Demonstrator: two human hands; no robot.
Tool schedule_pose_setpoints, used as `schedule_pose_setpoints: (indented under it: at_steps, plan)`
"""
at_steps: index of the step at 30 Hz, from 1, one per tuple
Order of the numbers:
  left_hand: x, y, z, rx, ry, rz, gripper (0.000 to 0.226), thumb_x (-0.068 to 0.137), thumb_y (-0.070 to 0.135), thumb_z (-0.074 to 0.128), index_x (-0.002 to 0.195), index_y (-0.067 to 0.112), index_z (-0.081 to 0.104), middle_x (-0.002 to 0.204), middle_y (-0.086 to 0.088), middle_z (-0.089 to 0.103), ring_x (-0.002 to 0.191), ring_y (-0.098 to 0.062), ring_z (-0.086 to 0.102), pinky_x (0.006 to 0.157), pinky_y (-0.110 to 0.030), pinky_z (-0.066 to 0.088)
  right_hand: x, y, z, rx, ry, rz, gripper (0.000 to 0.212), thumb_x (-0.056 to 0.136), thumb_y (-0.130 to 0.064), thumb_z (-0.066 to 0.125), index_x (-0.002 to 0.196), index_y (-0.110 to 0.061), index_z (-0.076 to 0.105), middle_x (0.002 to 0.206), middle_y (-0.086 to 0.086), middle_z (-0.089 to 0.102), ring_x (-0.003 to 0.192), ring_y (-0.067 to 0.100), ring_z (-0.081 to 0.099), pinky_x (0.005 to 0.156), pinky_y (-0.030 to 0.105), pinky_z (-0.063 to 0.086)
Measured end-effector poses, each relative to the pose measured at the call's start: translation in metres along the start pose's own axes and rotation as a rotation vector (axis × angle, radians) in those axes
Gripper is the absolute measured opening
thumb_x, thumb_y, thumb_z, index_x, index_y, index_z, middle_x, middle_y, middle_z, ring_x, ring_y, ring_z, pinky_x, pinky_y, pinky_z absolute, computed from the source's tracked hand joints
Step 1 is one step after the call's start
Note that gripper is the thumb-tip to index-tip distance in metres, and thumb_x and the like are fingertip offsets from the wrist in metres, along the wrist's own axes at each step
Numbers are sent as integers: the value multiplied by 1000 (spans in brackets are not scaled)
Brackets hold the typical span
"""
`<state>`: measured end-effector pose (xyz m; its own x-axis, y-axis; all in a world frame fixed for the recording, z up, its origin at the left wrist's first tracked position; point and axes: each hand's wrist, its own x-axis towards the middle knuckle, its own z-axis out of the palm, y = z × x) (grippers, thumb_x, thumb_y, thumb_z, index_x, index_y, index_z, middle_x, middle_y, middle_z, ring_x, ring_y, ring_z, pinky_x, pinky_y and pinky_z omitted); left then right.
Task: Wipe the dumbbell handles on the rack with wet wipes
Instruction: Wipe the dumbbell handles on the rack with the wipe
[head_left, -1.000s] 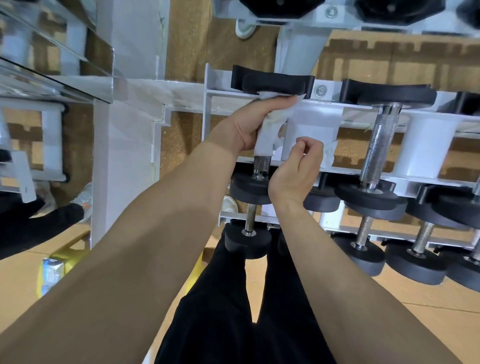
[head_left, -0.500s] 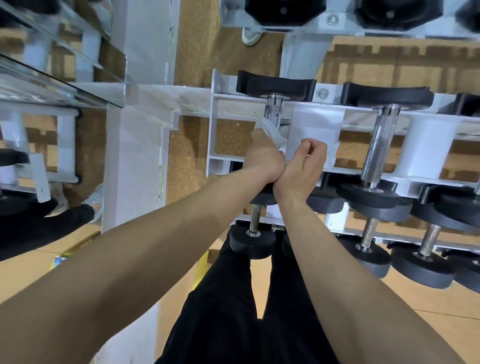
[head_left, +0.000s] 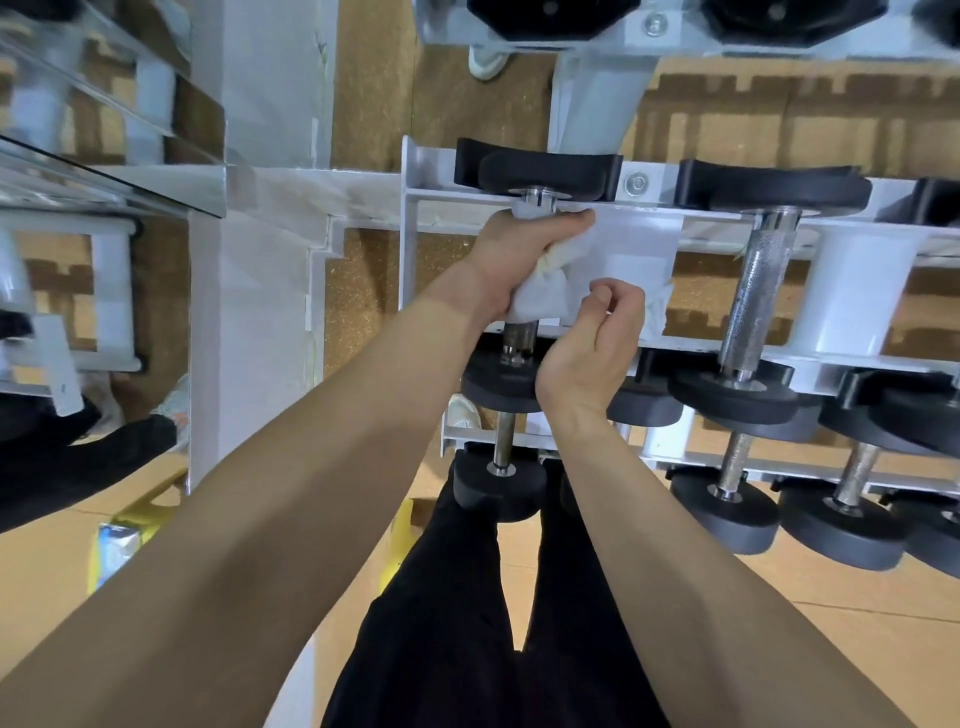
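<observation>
A white rack (head_left: 415, 171) holds rows of black dumbbells with metal handles. My left hand (head_left: 511, 260) grips a white wet wipe (head_left: 540, 299) wrapped round the handle (head_left: 521, 335) of the leftmost middle-row dumbbell, high up against its far plate (head_left: 540, 169). Only the handle's lower end shows, below the wipe. My right hand (head_left: 597, 338) hovers just right of that handle with its fingers curled, and a crumpled second wipe (head_left: 657, 309) shows behind them. The neighbouring dumbbell's knurled handle (head_left: 753, 291) is bare.
More dumbbells (head_left: 727, 499) lie on the lower row, one (head_left: 498, 483) right above my black-trousered legs. A white pillar (head_left: 260, 286) and a mirror (head_left: 104, 104) stand to the left. A yellow object (head_left: 124, 535) sits on the floor at lower left.
My left hand slid the wipe down the handle towards the near plate, then back up to the far plate. My right hand stayed beside the handle.
</observation>
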<state>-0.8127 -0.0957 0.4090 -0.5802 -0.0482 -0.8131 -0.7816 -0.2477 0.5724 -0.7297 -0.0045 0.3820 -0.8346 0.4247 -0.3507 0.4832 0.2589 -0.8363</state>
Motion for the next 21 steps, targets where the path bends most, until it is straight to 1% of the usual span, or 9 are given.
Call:
schedule_pose_setpoints:
  at_steps: [2, 4, 6, 8, 11, 15, 16, 18, 21]
  plan:
    - [1, 4, -6, -131, -143, -48, 11, 93, 18, 72, 91, 7, 70, 78, -7, 73, 71, -19, 72, 68, -26, 58, -1, 0, 0, -11, -2, -13, 18, 103, -27, 33, 105, -23, 51, 106, -3, 56, 92, -4, 49, 78, 9, 36]
    - [0, 4, -9, -207, -189, -92, 16, 98, 18, 64, 85, 9, 67, 67, -4, 70, 61, -14, 69, 59, -22, 56, -1, -1, -1, -20, -2, -32, 20, 102, -29, 32, 105, -23, 51, 107, -2, 57, 92, -1, 49, 79, 8, 35]
    - [-2, 0, -8, -202, -175, -43, 18, 95, 22, 69, 94, 4, 70, 80, -9, 74, 73, -20, 72, 73, -29, 62, 0, -2, -1, -23, -3, -29, 21, 102, -30, 32, 105, -22, 51, 109, 0, 58, 91, 4, 50, 79, 8, 35]
    - [-6, -13, -9, -13, -58, 47, 35, 90, 28, 75, 111, 1, 70, 99, -13, 76, 88, -25, 74, 85, -38, 61, 0, -2, -1, -24, -4, -5, 21, 103, -30, 32, 105, -22, 52, 109, 1, 58, 92, 8, 50, 78, 9, 36]
    - [-18, -33, -10, 375, 54, 107, 39, 91, 33, 74, 119, 8, 63, 101, -5, 72, 86, -17, 69, 67, -26, 54, 1, -4, -2, -51, 2, -12, 22, 104, -28, 33, 105, -19, 53, 109, 2, 59, 95, 13, 51, 77, 18, 34]
    - [-39, -41, -14, 808, 27, 110, 72, 98, 28, 65, 152, 4, 24, 139, -14, 55, 127, -31, 54, 94, -31, 42, 3, -5, -9, -108, 15, -3, 26, 106, -28, 33, 107, -15, 55, 108, 3, 59, 92, 15, 51, 78, 25, 35]
    - [-45, -42, -16, 901, 17, 116, 71, 99, 27, 63, 152, 2, 23, 138, -17, 54, 127, -33, 53, 93, -31, 40, 5, -5, -11, -136, 10, -6, 29, 106, -30, 32, 109, -15, 56, 108, 3, 60, 93, 15, 52, 79, 28, 38]
    - [-61, -43, -23, 953, 66, 181, 44, 100, 22, 62, 136, 3, 46, 123, -16, 61, 115, -32, 58, 82, -30, 41, 7, -7, -16, -190, -46, -14, 37, 103, -37, 29, 115, -18, 57, 110, 0, 64, 99, 17, 57, 82, 32, 41]
    - [-89, -47, -36, 680, 222, 268, 11, 97, 10, 60, 105, 6, 67, 97, -13, 69, 90, -24, 63, 68, -32, 44, 7, -16, -26, -224, -244, 8, 41, 102, -43, 32, 132, -26, 55, 121, -6, 65, 105, 12, 59, 92, 34, 44]
